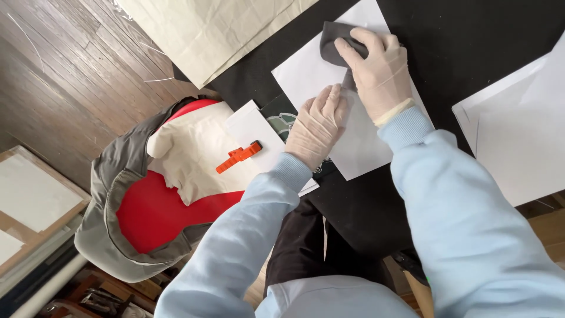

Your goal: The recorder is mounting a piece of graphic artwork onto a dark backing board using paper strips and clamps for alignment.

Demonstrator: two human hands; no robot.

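head view, looking down at a black table top. both hands wear thin pale gloves; sleeves are light blue.

right hand: fingers curled and pressed down over a dark grey cloth, which is bunched under the fingertips. the cloth lies on the upper part of a white sheet on the black surface. grip is closed over the cloth from above, palm down; how much of the cloth is tucked under the palm i cannot tell.

left hand: flat, fingers together and extended, holding nothing. it rests palm down on the lower left part of the same white sheet, just beside the right hand (thumb side nearly touching the right wrist).

near the left hand: a smaller white card with an orange clip-like tool lying partly across its lower edge. a dark printed item shows between the card and the sheet, mostly covered.

left of the table: a chair with a red seat, grey jacket draped round it, and a cream cloth on top. more white paper lies at the right edge, well apart from the hands. beige fabric at the top. dark wood floor beyond.
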